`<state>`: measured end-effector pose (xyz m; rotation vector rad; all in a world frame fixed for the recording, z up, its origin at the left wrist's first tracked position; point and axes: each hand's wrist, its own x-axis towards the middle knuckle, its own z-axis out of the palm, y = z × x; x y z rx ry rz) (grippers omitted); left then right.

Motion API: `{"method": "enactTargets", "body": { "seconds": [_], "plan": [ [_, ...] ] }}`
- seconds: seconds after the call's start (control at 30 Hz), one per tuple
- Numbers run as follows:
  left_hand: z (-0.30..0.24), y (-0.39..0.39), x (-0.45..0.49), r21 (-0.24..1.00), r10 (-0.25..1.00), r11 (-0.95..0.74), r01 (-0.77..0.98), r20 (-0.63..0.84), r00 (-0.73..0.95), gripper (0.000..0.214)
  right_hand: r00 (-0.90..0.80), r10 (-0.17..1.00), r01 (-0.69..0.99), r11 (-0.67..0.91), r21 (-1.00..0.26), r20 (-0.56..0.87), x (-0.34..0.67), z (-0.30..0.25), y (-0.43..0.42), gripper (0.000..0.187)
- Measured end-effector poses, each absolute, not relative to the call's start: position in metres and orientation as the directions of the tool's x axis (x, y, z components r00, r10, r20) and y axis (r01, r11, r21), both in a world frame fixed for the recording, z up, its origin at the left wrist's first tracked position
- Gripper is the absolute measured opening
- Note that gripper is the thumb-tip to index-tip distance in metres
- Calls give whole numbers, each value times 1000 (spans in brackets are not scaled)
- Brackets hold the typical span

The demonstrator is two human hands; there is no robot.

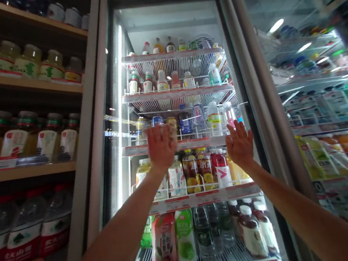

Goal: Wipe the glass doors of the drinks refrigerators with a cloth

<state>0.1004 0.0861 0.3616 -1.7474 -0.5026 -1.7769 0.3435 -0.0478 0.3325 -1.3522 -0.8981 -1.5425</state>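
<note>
Against the fridge door [121,111], left hand [161,148] and right hand [240,144] press flat.

You are looking into a bright cooler [177,105] lit by a white strip [119,124] down its left inner wall, while the wooden shelves [20,83] at left sit in dim, warm shadow. Ceiling lamps glare off the right glass door [309,48], washing out its bottles. The wide lens bends the frame edges, and your left hand [160,146] is slightly blurred.
</note>
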Motion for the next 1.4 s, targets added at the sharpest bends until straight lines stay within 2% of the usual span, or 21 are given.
{"method": "enactTargets", "body": {
  "seconds": [0.1,0.17,0.23,0.33,0.37,0.4,0.43,0.53,0.57,0.6,0.63,0.7,0.8,0.87,0.93,1.07,1.13,1.2,1.3,1.33,1.4],
  "plan": [
    [344,71,131,-331,-239,-751,571,943,232,51,-31,-133,933,-358,-20,991,346,333,-51,45],
    [340,80,114,-318,-219,-753,576,947,236,50,-32,-133,937,-350,-17,991,347,333,-52,44],
    [344,100,76,-197,-150,-751,631,980,128,51,-33,-141,940,-340,-17,989,347,332,-52,44],
    [355,126,31,100,-53,-719,688,979,-197,56,-45,-163,942,-335,-13,986,346,332,-49,44],
    [356,128,30,145,-43,-712,687,968,-249,56,-52,-172,942,-336,-9,984,346,332,-47,44],
    [354,126,36,133,-53,-713,689,969,-243,56,-61,-180,942,-335,-3,982,347,332,-47,44],
    [350,120,48,62,-89,-718,693,980,-179,55,-71,-183,943,-334,6,981,347,332,-46,44],
    [329,96,97,-324,-287,-701,635,944,164,51,-87,-176,946,-324,26,980,348,332,-46,44],
    [322,91,107,-416,-339,-682,601,909,244,50,-90,-171,947,-321,30,981,348,331,-47,45],
    [317,90,110,-466,-366,-668,580,885,288,49,-92,-166,947,-319,35,982,348,330,-48,45],
    [314,92,106,-465,-366,-668,581,885,287,48,-98,-160,947,-319,42,982,347,328,-49,46],
    [316,108,80,-341,-304,-694,634,937,172,47,-122,-144,946,-318,71,982,343,321,-52,46],
    [328,136,32,-46,-188,-721,692,974,-131,52,-156,-136,946,-307,108,978,331,308,-51,45],
    [330,139,23,47,-147,-720,692,965,-219,54,-166,-132,949,-292,122,977,318,300,-45,45],
    [321,127,40,-12,-154,-721,693,978,-143,53,-186,-114,950,-274,149,976,302,294,-34,45],
    [288,100,82,-370,-297,-677,637,928,224,49,-243,-56,943,-249,222,969,276,286,-15,46],
    [279,106,71,-426,-312,-656,623,905,289,48,-240,-43,940,-261,221,970,276,284,-14,45],
    [277,125,39,-333,-263,-663,670,942,207,48,-214,-39,938,-286,194,976,284,282,-20,44],
    [279,152,-4,37,-144,-673,739,973,-180,52,-166,-34,939,-312,148,986,299,277,-30,43],
    [277,155,-7,96,-124,-673,733,963,-240,53,-155,-38,940,-312,136,987,300,275,-31,43],
    [268,146,7,61,-133,-686,725,969,-207,53,-155,-43,944,-302,135,987,293,268,-29,45]
  ]
}}
